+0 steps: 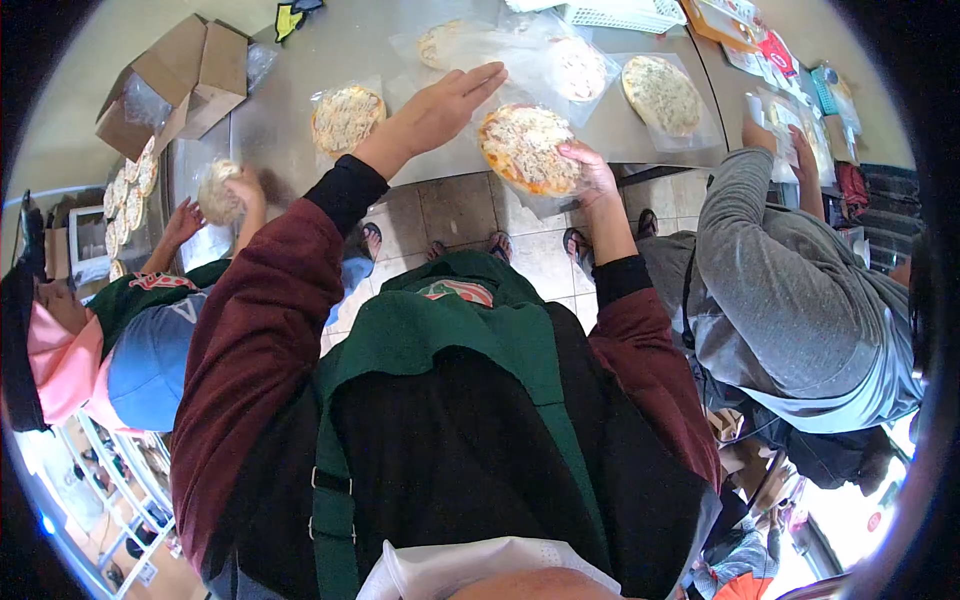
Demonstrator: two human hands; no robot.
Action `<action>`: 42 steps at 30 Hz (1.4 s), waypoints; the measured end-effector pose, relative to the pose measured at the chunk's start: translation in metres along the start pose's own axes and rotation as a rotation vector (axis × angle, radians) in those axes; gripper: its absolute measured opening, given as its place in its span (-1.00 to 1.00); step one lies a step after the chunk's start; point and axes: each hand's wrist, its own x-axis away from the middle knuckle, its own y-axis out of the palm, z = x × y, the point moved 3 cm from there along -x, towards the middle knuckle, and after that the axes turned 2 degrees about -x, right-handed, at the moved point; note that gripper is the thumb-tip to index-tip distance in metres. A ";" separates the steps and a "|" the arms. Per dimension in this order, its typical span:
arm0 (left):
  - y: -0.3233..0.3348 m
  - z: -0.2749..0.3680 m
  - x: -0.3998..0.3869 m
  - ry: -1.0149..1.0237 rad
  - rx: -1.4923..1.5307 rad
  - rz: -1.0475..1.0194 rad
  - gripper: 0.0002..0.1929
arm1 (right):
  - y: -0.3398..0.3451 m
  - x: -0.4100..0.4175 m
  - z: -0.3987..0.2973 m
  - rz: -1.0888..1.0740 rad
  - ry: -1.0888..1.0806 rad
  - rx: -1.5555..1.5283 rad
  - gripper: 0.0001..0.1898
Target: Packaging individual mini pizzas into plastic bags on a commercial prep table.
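My right hand (598, 174) grips the edge of a small cheese-topped pizza (529, 146) at the table's front edge, with clear plastic film around its lower side. Held flat with its fingers together, my left hand (442, 109) is above the table to the left of that pizza and holds nothing that I can see. Behind it lie a pizza in clear plastic (437, 46) and a whiter-topped pizza (579, 69) on plastic bags. One bagged pizza (663, 95) rests to the right, another pizza (346, 120) to the left, partly behind my left wrist.
A co-worker at left handles a bagged pizza (220, 193) beside several more pizzas (129, 196). An open cardboard box (187, 79) stands at the back left. At the back are a white plastic basket (626, 15) and an orange tray (721, 26). Another co-worker in grey sleeves (772, 277) works close by at right.
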 end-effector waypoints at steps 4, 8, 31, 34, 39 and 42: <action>0.008 0.008 0.008 -0.038 -0.012 0.008 -0.40 | -0.006 0.001 0.004 0.089 -0.052 -0.080 -0.43; 0.022 0.024 0.018 -0.101 -0.053 0.004 -0.42 | -0.013 -0.002 0.012 0.095 -0.127 -0.189 -0.48; 0.040 0.119 0.027 -0.095 0.111 -0.019 -0.46 | 0.030 -0.022 0.058 0.191 -0.431 -0.504 -0.58; 0.023 0.127 0.035 -0.041 0.112 -0.091 -0.46 | 0.022 -0.015 0.066 0.248 -0.367 -0.516 -0.56; 0.010 0.122 0.049 -0.080 0.063 -0.154 -0.47 | 0.028 -0.023 0.064 0.275 -0.375 -0.501 -0.50; 0.005 0.101 0.038 -0.035 -0.024 -0.060 -0.47 | 0.038 -0.040 0.041 0.227 -0.439 -0.532 -0.47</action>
